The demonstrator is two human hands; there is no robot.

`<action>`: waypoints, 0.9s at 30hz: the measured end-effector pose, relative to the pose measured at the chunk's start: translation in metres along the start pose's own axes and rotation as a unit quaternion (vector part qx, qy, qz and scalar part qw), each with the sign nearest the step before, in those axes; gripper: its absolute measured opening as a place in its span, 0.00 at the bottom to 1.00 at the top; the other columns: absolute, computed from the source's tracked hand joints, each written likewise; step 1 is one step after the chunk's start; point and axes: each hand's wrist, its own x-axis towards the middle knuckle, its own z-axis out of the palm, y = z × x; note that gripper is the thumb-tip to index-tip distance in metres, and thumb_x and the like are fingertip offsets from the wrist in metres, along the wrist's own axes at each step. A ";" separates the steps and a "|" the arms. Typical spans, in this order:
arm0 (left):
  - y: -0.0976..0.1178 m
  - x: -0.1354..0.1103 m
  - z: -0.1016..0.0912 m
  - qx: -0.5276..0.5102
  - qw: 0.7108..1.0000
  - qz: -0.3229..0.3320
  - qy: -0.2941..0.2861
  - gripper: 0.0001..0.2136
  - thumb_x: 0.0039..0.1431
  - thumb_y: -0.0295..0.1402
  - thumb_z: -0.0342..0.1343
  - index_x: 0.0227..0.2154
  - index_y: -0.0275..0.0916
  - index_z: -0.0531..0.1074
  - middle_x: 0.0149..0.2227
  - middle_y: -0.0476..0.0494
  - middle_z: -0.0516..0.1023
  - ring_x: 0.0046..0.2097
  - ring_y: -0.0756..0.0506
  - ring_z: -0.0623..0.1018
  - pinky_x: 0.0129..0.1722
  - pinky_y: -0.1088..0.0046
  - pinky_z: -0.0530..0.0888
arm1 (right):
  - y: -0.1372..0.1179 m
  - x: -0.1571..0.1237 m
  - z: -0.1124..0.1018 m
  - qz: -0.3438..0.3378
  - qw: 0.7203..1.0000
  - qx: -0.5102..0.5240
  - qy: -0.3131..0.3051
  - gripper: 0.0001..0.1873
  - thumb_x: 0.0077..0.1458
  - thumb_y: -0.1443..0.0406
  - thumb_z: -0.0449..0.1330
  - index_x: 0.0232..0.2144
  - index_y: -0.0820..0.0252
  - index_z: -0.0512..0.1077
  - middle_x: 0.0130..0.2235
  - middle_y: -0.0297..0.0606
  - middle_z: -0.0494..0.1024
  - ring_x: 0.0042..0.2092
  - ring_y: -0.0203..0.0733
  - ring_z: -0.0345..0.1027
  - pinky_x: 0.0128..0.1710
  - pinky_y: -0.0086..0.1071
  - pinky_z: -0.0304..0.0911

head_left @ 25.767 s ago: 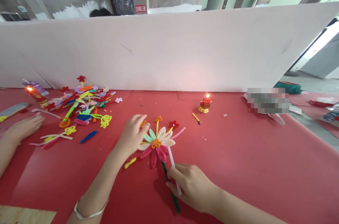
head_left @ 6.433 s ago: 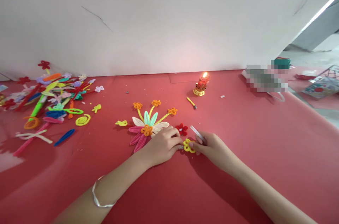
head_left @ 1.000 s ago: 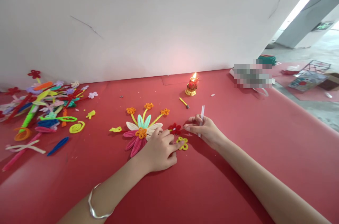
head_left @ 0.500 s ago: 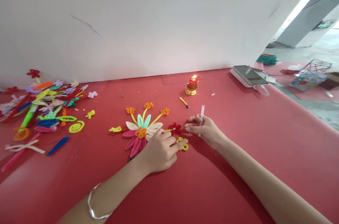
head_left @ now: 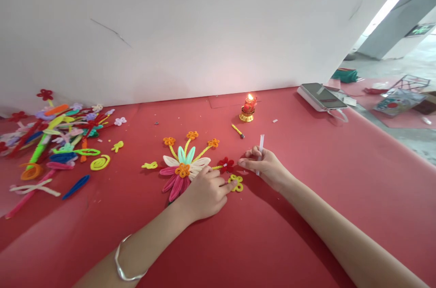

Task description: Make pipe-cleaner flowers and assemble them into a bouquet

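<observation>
A pipe-cleaner flower arrangement (head_left: pixel 184 156) lies on the red surface, with pink, white and mint petals and small orange blooms on yellow stems. My left hand (head_left: pixel 209 190) rests palm down over its lower right side, partly covering it. Its outstretched index finger touches a small yellow pipe-cleaner flower (head_left: pixel 237 186); the other fingers are bent, their tips mostly hidden. A red flower (head_left: pixel 226 165) on a yellow stem lies just above. To the right, my right hand (head_left: pixel 264 165) is closed around a translucent glue stick (head_left: pixel 261 142), held upright.
A lit red candle (head_left: pixel 249 105) in a gold holder stands near the white wall. A short yellow piece (head_left: pixel 237 131) with a dark end lies before it. Pipe-cleaner parts (head_left: pixel 64 142) are heaped at left, a phone-like device (head_left: pixel 322 98) sits back right.
Almost nothing differs. The left index fingertip has shifted slightly on the yellow flower, and the whole view has moved a little. The right hand keeps the glue stick.
</observation>
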 end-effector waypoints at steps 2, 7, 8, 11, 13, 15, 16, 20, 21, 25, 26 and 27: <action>-0.001 0.000 0.001 0.003 1.000 0.000 0.002 0.18 0.58 0.27 0.45 0.51 0.40 0.67 0.29 0.45 0.75 0.36 0.43 0.69 0.37 0.63 0.62 | 0.000 0.000 0.000 -0.001 1.000 -0.011 0.003 0.32 0.27 0.65 0.73 0.20 0.57 0.49 0.26 0.28 0.64 0.31 0.35 0.67 0.31 0.30 0.61; -0.003 -0.002 0.002 0.012 0.999 0.014 0.026 0.19 0.58 0.27 0.45 0.52 0.38 0.65 0.29 0.45 0.75 0.35 0.44 0.69 0.37 0.65 0.61 | -0.001 -0.001 0.002 -0.007 1.000 -0.009 0.002 0.31 0.28 0.66 0.73 0.20 0.57 0.49 0.25 0.27 0.62 0.30 0.34 0.66 0.31 0.30 0.60; -0.003 -0.002 0.002 0.014 0.999 0.015 0.033 0.19 0.58 0.27 0.44 0.53 0.38 0.64 0.29 0.45 0.74 0.35 0.44 0.69 0.37 0.65 0.61 | -0.001 -0.001 0.001 -0.005 1.000 -0.005 0.000 0.31 0.29 0.66 0.73 0.20 0.57 0.50 0.25 0.27 0.62 0.30 0.34 0.66 0.31 0.30 0.60; -0.003 -0.002 0.002 0.016 0.999 0.017 0.038 0.19 0.58 0.28 0.45 0.53 0.38 0.65 0.29 0.46 0.74 0.34 0.45 0.70 0.37 0.65 0.61 | -0.001 -0.001 0.000 0.002 1.000 0.011 -0.008 0.30 0.29 0.67 0.73 0.20 0.57 0.51 0.26 0.28 0.64 0.33 0.38 0.69 0.34 0.32 0.61; -0.003 -0.001 0.002 0.019 0.999 0.018 0.026 0.18 0.58 0.28 0.45 0.52 0.40 0.65 0.30 0.45 0.74 0.35 0.44 0.70 0.37 0.65 0.61 | 0.000 0.000 -0.001 0.006 1.000 0.024 -0.011 0.30 0.28 0.68 0.73 0.20 0.58 0.51 0.27 0.28 0.65 0.36 0.40 0.70 0.37 0.33 0.62; -0.002 -0.001 0.002 0.025 0.999 0.015 0.017 0.19 0.57 0.28 0.46 0.52 0.41 0.65 0.31 0.45 0.74 0.36 0.44 0.70 0.37 0.65 0.61 | 0.001 0.001 -0.002 0.011 0.999 0.033 -0.012 0.31 0.27 0.69 0.73 0.20 0.58 0.51 0.27 0.28 0.65 0.38 0.41 0.71 0.36 0.32 0.63; -0.001 -0.001 0.003 0.027 0.999 0.013 0.015 0.19 0.57 0.28 0.46 0.52 0.41 0.65 0.31 0.45 0.74 0.36 0.44 0.70 0.37 0.65 0.61 | 0.001 0.001 -0.003 0.012 0.999 0.032 -0.012 0.31 0.27 0.69 0.73 0.20 0.58 0.51 0.27 0.28 0.65 0.37 0.41 0.71 0.35 0.32 0.63; 0.001 0.000 0.003 0.038 0.999 0.009 0.013 0.19 0.57 0.28 0.46 0.53 0.41 0.64 0.31 0.45 0.75 0.35 0.44 0.71 0.36 0.64 0.61 | 0.002 0.000 -0.001 0.006 1.000 0.018 -0.007 0.31 0.28 0.68 0.73 0.20 0.58 0.51 0.27 0.28 0.65 0.32 0.37 0.69 0.28 0.30 0.61; 0.001 0.000 0.003 0.041 0.999 0.009 0.013 0.19 0.57 0.28 0.46 0.53 0.41 0.64 0.31 0.45 0.75 0.35 0.44 0.71 0.36 0.64 0.61 | 0.001 0.000 -0.001 0.004 1.000 0.017 -0.004 0.31 0.28 0.68 0.73 0.20 0.58 0.50 0.27 0.29 0.65 0.32 0.36 0.68 0.29 0.30 0.61; 0.002 0.000 0.002 0.044 0.999 0.007 0.014 0.18 0.57 0.29 0.47 0.51 0.40 0.66 0.29 0.46 0.75 0.34 0.44 0.71 0.35 0.65 0.61 | 0.002 0.000 0.000 0.001 1.000 0.004 0.001 0.31 0.28 0.67 0.73 0.20 0.57 0.50 0.27 0.29 0.65 0.32 0.37 0.68 0.31 0.30 0.62; 0.002 0.000 0.002 0.044 0.999 0.006 0.014 0.17 0.57 0.29 0.48 0.50 0.40 0.66 0.29 0.46 0.75 0.34 0.44 0.71 0.35 0.65 0.61 | 0.002 0.000 0.000 -0.001 1.000 0.000 0.001 0.31 0.28 0.67 0.73 0.19 0.57 0.50 0.27 0.29 0.66 0.33 0.37 0.68 0.31 0.30 0.62; 0.002 0.000 0.003 0.045 0.999 0.005 0.014 0.17 0.57 0.29 0.48 0.50 0.39 0.67 0.28 0.46 0.75 0.34 0.44 0.71 0.35 0.65 0.61 | 0.002 0.001 0.000 -0.001 1.000 -0.002 0.002 0.31 0.28 0.66 0.73 0.19 0.57 0.50 0.27 0.29 0.66 0.33 0.38 0.68 0.31 0.31 0.62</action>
